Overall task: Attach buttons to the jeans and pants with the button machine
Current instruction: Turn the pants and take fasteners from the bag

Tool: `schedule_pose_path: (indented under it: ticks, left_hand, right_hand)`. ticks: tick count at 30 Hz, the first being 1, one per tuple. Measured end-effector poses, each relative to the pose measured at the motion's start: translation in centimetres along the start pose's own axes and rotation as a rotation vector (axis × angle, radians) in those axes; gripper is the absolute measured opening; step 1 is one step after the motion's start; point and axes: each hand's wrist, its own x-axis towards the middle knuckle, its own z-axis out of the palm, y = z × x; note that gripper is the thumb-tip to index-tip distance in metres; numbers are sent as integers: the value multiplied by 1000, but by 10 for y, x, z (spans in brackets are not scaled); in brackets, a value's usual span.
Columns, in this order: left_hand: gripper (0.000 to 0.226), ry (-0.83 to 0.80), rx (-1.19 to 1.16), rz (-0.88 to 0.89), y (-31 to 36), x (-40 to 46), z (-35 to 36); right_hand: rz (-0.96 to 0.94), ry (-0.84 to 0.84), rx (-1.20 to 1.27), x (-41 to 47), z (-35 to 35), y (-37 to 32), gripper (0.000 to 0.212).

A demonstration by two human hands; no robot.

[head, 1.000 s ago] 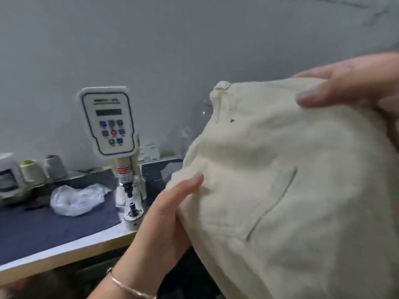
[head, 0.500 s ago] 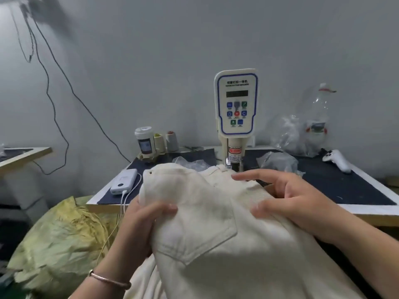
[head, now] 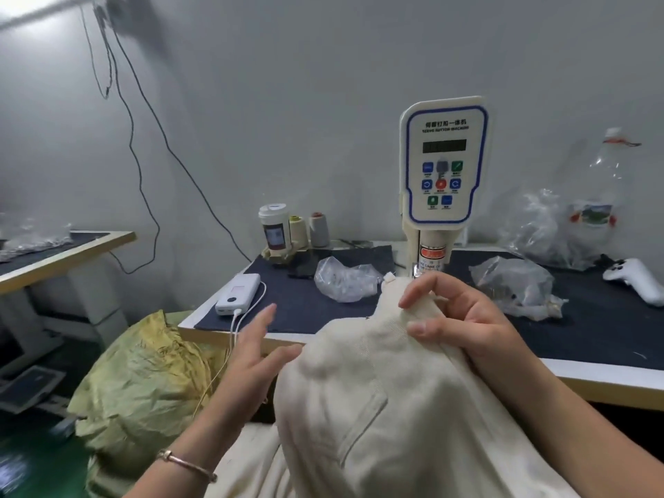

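Note:
Cream pants (head: pixel 388 418) are bunched up in front of me, their waistband lifted onto the table's front edge just below the button machine (head: pixel 443 174). My right hand (head: pixel 463 318) pinches the waistband fabric between thumb and curled fingers. My left hand (head: pixel 255 350) is off the cloth at its left side, fingers straight and spread, the fingertips just touching the pants' edge. A back pocket seam shows lower on the pants. The machine's lower head is partly hidden behind my right hand.
The worktable (head: pixel 323 339) has a dark mat. On it lie a white power bank (head: pixel 239 292) with a cable, clear plastic bags (head: pixel 345 278), thread cones (head: pixel 318 230), a cup and a white controller (head: pixel 636 278). A yellow-green sack (head: pixel 143 382) sits on the floor at left.
My left hand let go of the pants and opened beside them. My right hand went from lying on the cloth to pinching the waistband near the machine. The view shifted slightly.

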Motion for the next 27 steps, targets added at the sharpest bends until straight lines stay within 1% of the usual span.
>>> schedule_pose_path:
  ticks: [2,3,4,5,7,10,12,14,15,16,17,19,20,21,22,23,24,27]
  left_hand:
    - [65,-268,-42,-13,8,5,21]
    - [55,-344,-56,-27,11,8,30]
    - [47,-369,-56,-19,13,12,35]
    - [44,-375,-49,1,12,17,38]
    - [49,-391,-44,-1,12,26,35]
    - [48,-436,-113,-60,13,38,16]
    - [47,-394,-198,-59,17,45,0]
    - [51,-314,-239,-37,23,51,-16]
    - [49,-271,-240,-25,25,54,-23]
    - [45,-229,-234,-21,27,57,-28]
    - [43,-186,-219,-26,28,60,-30]
    - [40,-87,-190,-58,27,69,-29]
    - [35,-30,-192,-78,25,75,-27]
    - [27,35,-199,-95,23,80,-24]
    - [19,106,-196,-102,20,86,-22]
    - [11,174,-186,-104,16,92,-22]
    - [10,232,-178,-103,12,99,-22]
    - [18,348,-131,-96,2,120,-20]
  right_hand:
    - [17,-10,-5,0,-3,5,20]
    - [25,-12,-15,1,-5,6,20]
    - [31,-12,-27,1,-9,7,20]
    - [39,-9,-39,1,-14,7,20]
    - [54,12,-53,2,-23,6,20]
    - [108,54,-42,4,-33,13,26]
    - [194,24,-56,7,-35,22,38]
    - [253,-38,-165,10,-41,31,48]
    - [268,-41,-248,12,-47,35,48]
    - [285,1,-344,14,-56,39,44]
    - [303,89,-448,17,-68,44,37]
    - [325,339,-669,22,-100,53,19]
    - [341,468,-784,23,-120,58,12]
    - [372,582,-903,24,-140,63,9]
    - [415,670,-1022,23,-159,68,11]
    - [448,735,-1128,21,-176,72,14]
    - [447,782,-1205,19,-191,76,16]
    - [340,835,-1320,14,-221,85,15]
